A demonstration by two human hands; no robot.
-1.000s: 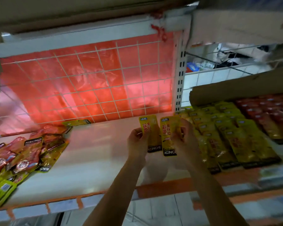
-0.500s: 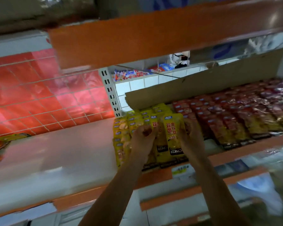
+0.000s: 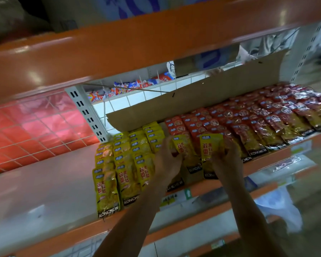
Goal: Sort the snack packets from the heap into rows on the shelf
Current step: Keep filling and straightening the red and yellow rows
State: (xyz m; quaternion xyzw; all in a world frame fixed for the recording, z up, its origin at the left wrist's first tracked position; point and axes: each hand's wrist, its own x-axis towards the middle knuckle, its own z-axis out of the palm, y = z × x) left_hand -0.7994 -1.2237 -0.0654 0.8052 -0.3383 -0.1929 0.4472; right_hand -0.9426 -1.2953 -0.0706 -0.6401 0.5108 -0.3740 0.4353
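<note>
- Right now the left packet [image 3: 186, 152] is pinched in the fingers of the left hand [image 3: 167, 161]. The right packet [image 3: 210, 151] is gripped in the curled fingers of the right hand [image 3: 227, 162]. The two are just beside each other, above the front of the shelf [image 3: 44, 186].
- Both packets look glossy and are held only by an edge. A loosened pinch could let one slide out towards six o'clock, past the orange edge [image 3: 265, 160] and off the shelf.
- The yellow rows [image 3: 126, 164] at nine o'clock of the left hand lie overlapped like shingles. A packet pushed in from the side would likely shove them askew.
- The red rows [image 3: 258, 123] start close by, from twelve to three o'clock of the right hand. With so narrow a gap, the right packet could land on red and spoil the sorting.
- The front packets of the yellow rows reach the orange edge, directly beside the left forearm. A careless brush of the arm might drag one over the lip.
- The cardboard strip [image 3: 202, 101] leans at twelve o'clock behind the rows. Pressing a packet too far back could nudge it.
- With both hands busy, neither is free to catch a slip.
</note>
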